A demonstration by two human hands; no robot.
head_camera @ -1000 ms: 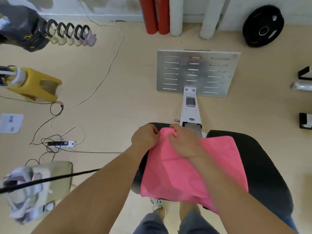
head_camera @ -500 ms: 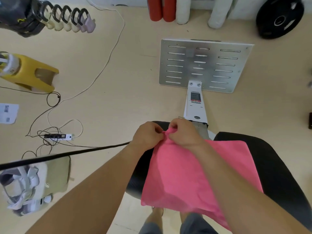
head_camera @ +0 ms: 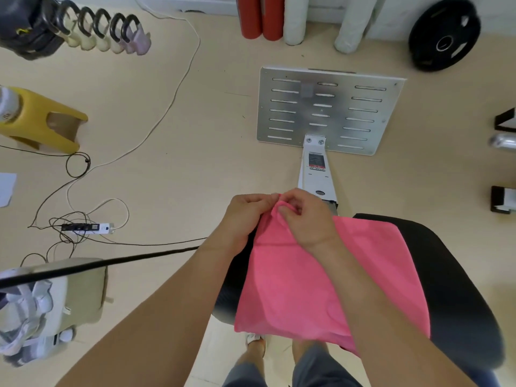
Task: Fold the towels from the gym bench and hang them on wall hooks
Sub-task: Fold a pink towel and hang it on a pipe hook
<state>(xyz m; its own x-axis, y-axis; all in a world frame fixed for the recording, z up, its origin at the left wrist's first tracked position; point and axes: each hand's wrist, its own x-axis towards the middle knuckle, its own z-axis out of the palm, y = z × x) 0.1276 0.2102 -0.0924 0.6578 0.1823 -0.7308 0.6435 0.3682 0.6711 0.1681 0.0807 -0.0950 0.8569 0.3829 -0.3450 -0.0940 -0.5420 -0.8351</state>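
While the pink towel lay across the black gym bench (draping over its near edge), the left hand and right hand pinched its far corner, fingers curled together; knuckles touching.

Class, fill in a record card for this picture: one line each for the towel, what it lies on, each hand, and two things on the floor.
Towel: pink towel, lying across the pad, near edge overhanging
Support: black bench pad
Left: left hand pinches the towel's far corner
Right: right hand pinches the same corner, beside the left
Floor: weight plate by the wall; power strip among cables
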